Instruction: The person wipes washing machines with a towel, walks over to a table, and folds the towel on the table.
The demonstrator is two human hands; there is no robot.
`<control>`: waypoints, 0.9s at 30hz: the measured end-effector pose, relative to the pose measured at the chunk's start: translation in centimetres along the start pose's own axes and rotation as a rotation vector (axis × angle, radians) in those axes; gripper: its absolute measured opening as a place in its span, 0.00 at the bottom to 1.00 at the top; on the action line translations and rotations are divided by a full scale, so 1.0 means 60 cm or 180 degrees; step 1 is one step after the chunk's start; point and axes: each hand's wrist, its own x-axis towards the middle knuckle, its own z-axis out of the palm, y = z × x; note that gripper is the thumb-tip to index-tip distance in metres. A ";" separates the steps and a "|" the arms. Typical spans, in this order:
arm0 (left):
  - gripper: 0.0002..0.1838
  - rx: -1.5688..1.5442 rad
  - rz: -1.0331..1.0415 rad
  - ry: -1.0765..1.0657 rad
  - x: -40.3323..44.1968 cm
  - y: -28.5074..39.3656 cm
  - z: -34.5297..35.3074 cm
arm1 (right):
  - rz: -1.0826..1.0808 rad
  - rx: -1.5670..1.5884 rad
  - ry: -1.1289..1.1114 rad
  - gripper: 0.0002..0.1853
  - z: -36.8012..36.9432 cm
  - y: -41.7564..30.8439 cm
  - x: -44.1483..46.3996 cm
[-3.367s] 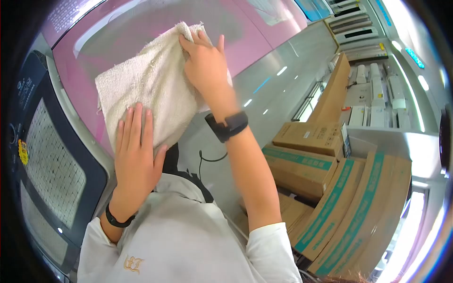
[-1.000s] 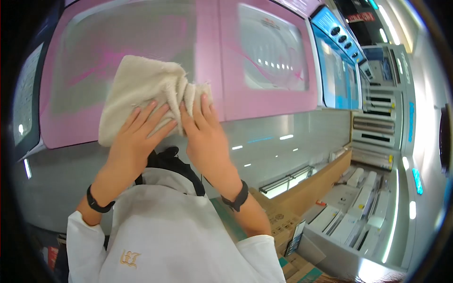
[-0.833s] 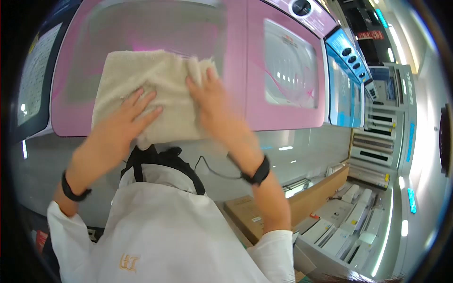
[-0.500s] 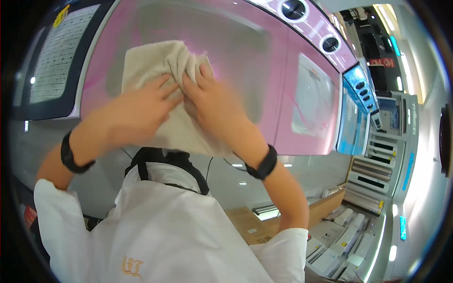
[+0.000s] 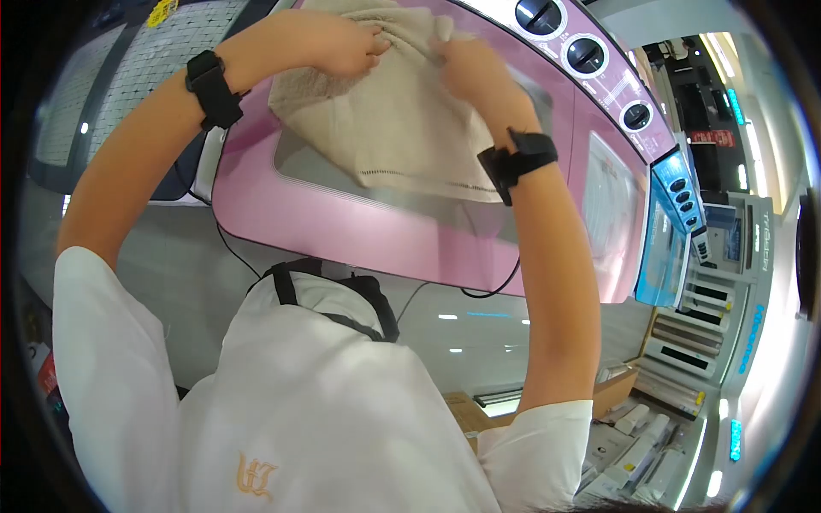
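Observation:
A beige towel (image 5: 389, 115) lies bunched across the lid of a pink washing machine (image 5: 342, 227), its stitched lower edge spread toward me. My left hand (image 5: 346, 44) is closed on the towel's upper left part, fingers curled into the cloth. At the towel's upper right, my right hand (image 5: 476, 73) is also closed on the cloth, slightly blurred. Folds run between the two hands. Part of the machine's lid is hidden under the towel.
Dark dials (image 5: 587, 55) line the machine's panel at the upper right. A dark-topped appliance (image 5: 137, 94) stands close at the left, and a blue machine (image 5: 663, 248) at the right. Boxes and white units (image 5: 646, 445) lie on the floor at lower right.
Both hands have moved forward and farther apart, carrying the towel up across the lid. The fingers, earlier pressed flatter on the towel, are now curled around it. The view has shifted slightly.

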 end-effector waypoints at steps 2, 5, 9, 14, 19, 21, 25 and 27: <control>0.33 0.0144 -0.0054 0.0205 -0.008 0.005 0.017 | -0.0072 -0.0270 -0.0063 0.22 0.007 -0.025 -0.025; 0.38 0.0287 -0.0091 0.0287 -0.126 0.076 0.063 | -0.0337 -0.0341 0.0385 0.29 0.003 -0.102 -0.162; 0.40 0.0045 0.0556 0.0348 -0.285 0.166 0.122 | -0.0388 0.0129 0.0510 0.30 0.006 -0.186 -0.340; 0.38 -0.0339 0.0479 0.0558 -0.307 0.210 0.157 | 0.0310 0.0712 0.0365 0.30 0.004 -0.246 -0.450; 0.38 -0.0303 0.0329 0.1199 -0.239 0.249 0.170 | 0.1138 0.0319 0.0613 0.31 0.016 -0.182 -0.362; 0.38 -0.0337 0.0300 0.1429 -0.218 0.260 0.181 | 0.1297 0.0275 0.0882 0.32 0.025 -0.195 -0.334; 0.38 -0.0591 0.0404 0.1446 -0.234 0.251 0.182 | 0.1295 0.0814 0.0959 0.34 0.032 -0.247 -0.360; 0.37 -0.0572 0.0392 0.1150 -0.257 0.236 0.186 | 0.1278 0.0989 0.0840 0.35 0.028 -0.255 -0.396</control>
